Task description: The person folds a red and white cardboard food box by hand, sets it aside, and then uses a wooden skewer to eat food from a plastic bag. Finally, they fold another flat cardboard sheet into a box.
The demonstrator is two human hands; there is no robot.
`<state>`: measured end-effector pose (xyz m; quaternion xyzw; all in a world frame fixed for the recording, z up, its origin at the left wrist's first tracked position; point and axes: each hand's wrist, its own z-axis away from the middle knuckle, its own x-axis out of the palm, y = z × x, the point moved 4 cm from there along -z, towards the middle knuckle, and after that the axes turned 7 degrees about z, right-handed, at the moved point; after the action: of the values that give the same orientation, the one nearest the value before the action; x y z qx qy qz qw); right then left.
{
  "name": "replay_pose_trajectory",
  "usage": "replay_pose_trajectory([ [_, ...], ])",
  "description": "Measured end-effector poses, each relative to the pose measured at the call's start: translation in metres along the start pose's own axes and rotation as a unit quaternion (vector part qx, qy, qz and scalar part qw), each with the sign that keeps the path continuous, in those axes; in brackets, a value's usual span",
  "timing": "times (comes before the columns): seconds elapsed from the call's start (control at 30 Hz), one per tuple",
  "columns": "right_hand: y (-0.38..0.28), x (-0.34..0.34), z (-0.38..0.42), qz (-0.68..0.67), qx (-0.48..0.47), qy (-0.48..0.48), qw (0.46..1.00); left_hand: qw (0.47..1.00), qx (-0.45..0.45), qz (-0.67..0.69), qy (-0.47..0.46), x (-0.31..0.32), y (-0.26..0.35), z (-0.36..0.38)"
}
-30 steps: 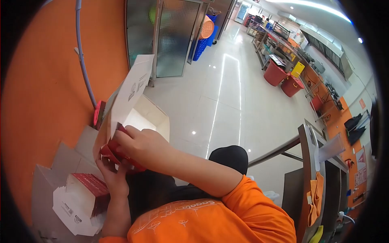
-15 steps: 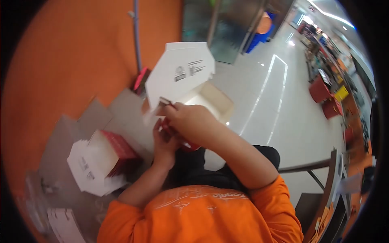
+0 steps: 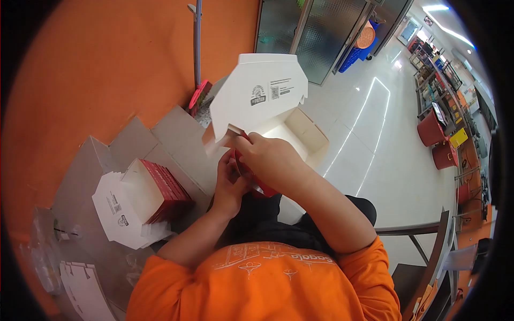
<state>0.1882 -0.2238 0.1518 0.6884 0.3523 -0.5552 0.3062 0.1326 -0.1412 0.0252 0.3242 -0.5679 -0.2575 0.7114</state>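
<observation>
Both my hands hold a flat cardboard box blank (image 3: 259, 99), white on the printed side and red on the other, raised in front of me. My right hand (image 3: 267, 158) grips its lower edge from above, fingers pinched on a fold. My left hand (image 3: 229, 184) supports the red underside from below. A stack of the same flat blanks (image 3: 142, 200) lies on grey cardboard to my left. An open cardboard carton (image 3: 300, 131) with a pale inside stands on the floor just beyond my hands.
An orange wall (image 3: 107, 69) with a pipe (image 3: 198, 37) is close on the left. Grey cardboard sheets (image 3: 176, 139) cover the floor by the wall. Glossy white floor (image 3: 385, 150) stretches right toward red bins (image 3: 431, 131). A table frame (image 3: 423, 235) stands at lower right.
The view has swung left and down toward the wall. The blank has turned so its white printed face points at me, and my hands have shifted along its lower edge.
</observation>
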Motion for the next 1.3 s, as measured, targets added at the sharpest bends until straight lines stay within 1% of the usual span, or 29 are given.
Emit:
replay_pose_trajectory([
  [0.1,-0.003,0.008,-0.003,0.004,-0.019,-0.012,1.000,1.000,-0.014,-0.001,-0.006,-0.004,-0.007,0.000],
  [0.23,-0.004,-0.008,0.000,0.005,0.007,-0.045,0.999,0.999,0.000,-0.029,-0.031,-0.005,-0.003,-0.002],
  [0.3,-0.009,-0.032,0.019,-0.078,0.001,0.031,0.996,0.993,0.063,-0.088,-0.051,-0.009,0.003,-0.006],
  [0.33,-0.006,-0.033,0.030,-0.079,-0.002,0.031,0.996,0.993,0.064,-0.088,-0.048,-0.006,0.008,-0.003],
  [0.4,0.002,-0.036,0.047,-0.072,-0.011,0.081,0.994,1.000,-0.002,0.005,0.002,-0.002,0.014,0.003],
  [0.43,0.005,-0.029,0.051,-0.069,-0.006,0.079,0.994,1.000,-0.006,0.007,-0.003,-0.003,0.011,0.002],
  [0.5,0.008,-0.010,0.060,-0.077,-0.047,0.073,0.993,0.999,0.038,-0.007,0.024,-0.011,0.006,-0.002],
  [0.53,0.009,-0.008,0.062,-0.085,-0.044,0.076,0.993,0.985,0.133,-0.080,0.076,-0.021,0.000,-0.005],
  [0.57,0.011,-0.006,0.063,-0.086,-0.032,0.079,0.993,0.986,0.126,-0.086,0.068,-0.027,-0.003,-0.004],
  [0.6,0.012,-0.005,0.063,-0.091,-0.048,0.095,0.990,0.910,0.304,-0.275,0.058,-0.029,0.011,0.006],
  [0.63,0.012,-0.004,0.063,-0.094,-0.064,0.111,0.987,0.767,0.464,-0.441,0.042,-0.019,0.024,0.019],
  [0.67,0.013,-0.002,0.063,-0.096,-0.056,0.116,0.987,0.679,0.565,-0.468,-0.021,-0.011,0.030,0.031],
  [0.7,0.014,-0.001,0.063,-0.113,-0.057,0.119,0.985,0.679,0.563,-0.470,-0.031,-0.008,0.034,0.033],
  [0.73,0.014,0.001,0.063,-0.130,-0.059,0.121,0.982,0.586,0.543,-0.597,-0.071,0.001,0.032,0.034],
  [0.77,0.015,0.002,0.064,-0.132,-0.054,0.125,0.982,0.477,0.509,-0.708,-0.107,0.006,0.026,0.034],
  [0.8,0.014,0.004,0.064,-0.133,-0.055,0.127,0.981,0.475,0.509,-0.709,-0.112,0.005,0.023,0.034],
  [0.87,0.014,0.004,0.063,-0.132,-0.052,0.135,0.981,0.485,0.499,-0.713,-0.083,0.004,0.021,0.031],
  [0.9,0.012,0.004,0.064,-0.109,-0.065,0.138,0.982,0.482,0.500,-0.713,-0.089,0.006,0.020,0.033],
  [0.97,0.009,0.004,0.066,-0.086,-0.072,0.143,0.983,0.526,0.429,-0.729,-0.093,0.010,0.019,0.033],
  [1.0,0.008,0.004,0.067,-0.079,-0.079,0.151,0.982,0.524,0.430,-0.728,-0.097,0.012,0.019,0.033],
  [1.07,0.007,0.006,0.067,-0.072,-0.086,0.163,0.980,0.573,0.400,-0.706,-0.116,0.015,0.020,0.032],
  [1.1,0.007,0.007,0.067,-0.071,-0.086,0.163,0.980,0.572,0.400,-0.706,-0.117,0.016,0.021,0.031],
  [1.17,0.007,0.008,0.068,-0.071,-0.084,0.163,0.980,0.607,0.398,-0.675,-0.129,0.018,0.022,0.031],
  [1.2,0.007,0.008,0.068,-0.063,-0.094,0.176,0.978,0.607,0.397,-0.675,-0.131,0.018,0.021,0.029],
  [1.27,0.005,0.008,0.069,-0.057,-0.101,0.187,0.975,0.655,0.411,-0.618,-0.143,0.015,0.021,0.028],
  [1.3,0.005,0.007,0.069,-0.052,-0.095,0.200,0.974,0.655,0.410,-0.618,-0.144,0.016,0.020,0.027],
])
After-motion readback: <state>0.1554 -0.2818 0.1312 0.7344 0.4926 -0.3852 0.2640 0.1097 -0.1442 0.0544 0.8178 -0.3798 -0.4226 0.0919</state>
